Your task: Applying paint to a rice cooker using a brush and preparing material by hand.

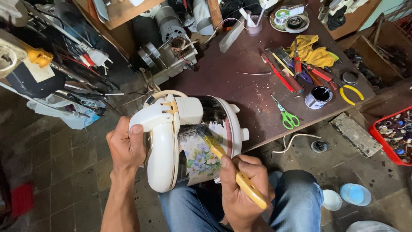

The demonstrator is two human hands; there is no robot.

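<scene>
One white rice cooker on its side over the person's lap, being painted black with one brush.

Cooker: one, floral band on wall, long axis running roughly from lower left near the knees to upper right at the counter edge, lid end toward the left hand. Left hand grip closed around the lid and handle. Right hand grip closed on one yellow-handled brush, long axis diagonal, bristles pointing upper left onto the cooker wall, handle end lower right. On the counter: one yellow cloth, one green-handled scissors, one yellow-handled pliers, one small open tin of black paint.
</scene>
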